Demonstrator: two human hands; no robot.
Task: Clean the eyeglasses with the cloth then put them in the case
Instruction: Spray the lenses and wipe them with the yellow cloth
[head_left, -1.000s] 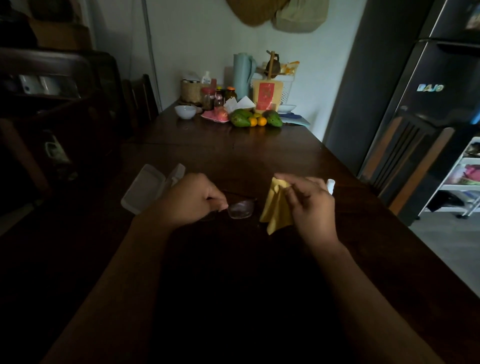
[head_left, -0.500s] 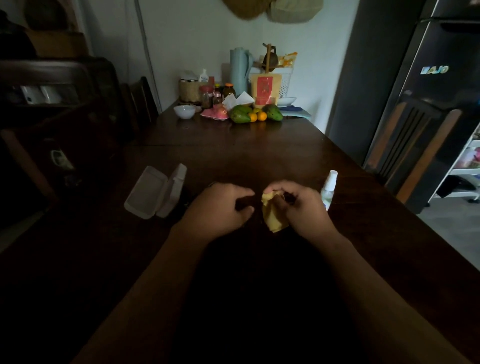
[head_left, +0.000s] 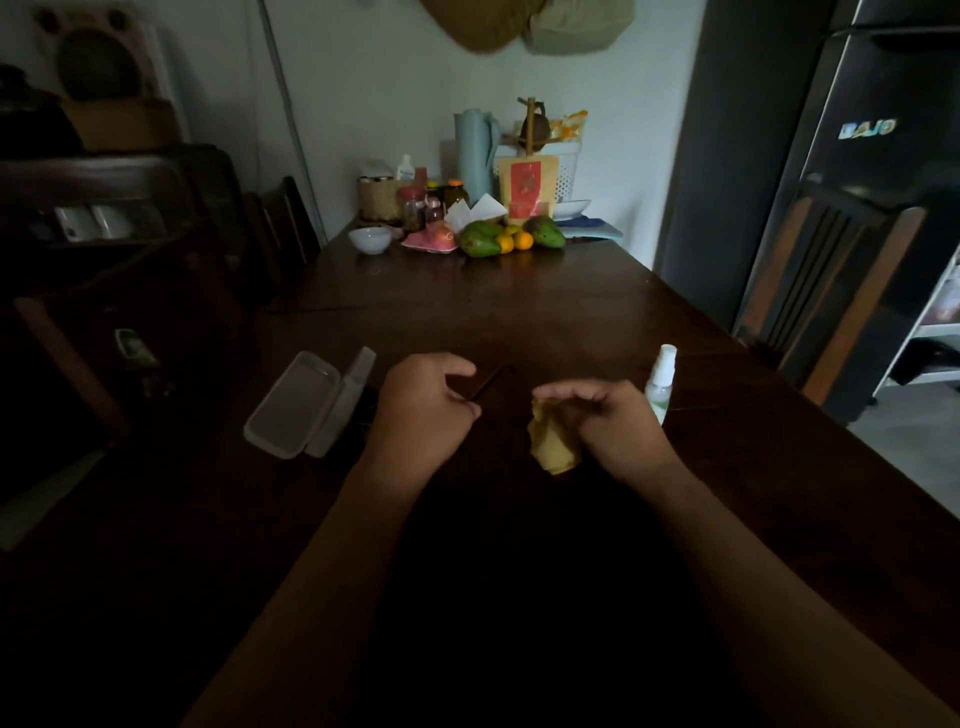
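My left hand (head_left: 426, 408) is closed on the eyeglasses (head_left: 488, 383). Only a thin dark temple arm shows past my fingers; the lenses are lost against the dark wood. My right hand (head_left: 610, 428) grips a bunched yellow cloth (head_left: 553, 449), which hangs below my fingers just right of the glasses. A small gap separates the two hands. The translucent white case (head_left: 298, 402) lies open on the table to the left of my left hand, its lid standing up on the right side.
A small white spray bottle (head_left: 661, 382) stands just behind my right hand. Fruit (head_left: 488, 240), a white bowl (head_left: 370, 240), jars and a jug crowd the table's far end. Dark chairs stand at left and at right (head_left: 841, 291), by a black fridge.
The hands came together with cloth against the glasses half a second ago, then drew slightly apart. The lens seen a second ago is hidden. The cloth went from hanging flat to bunched.
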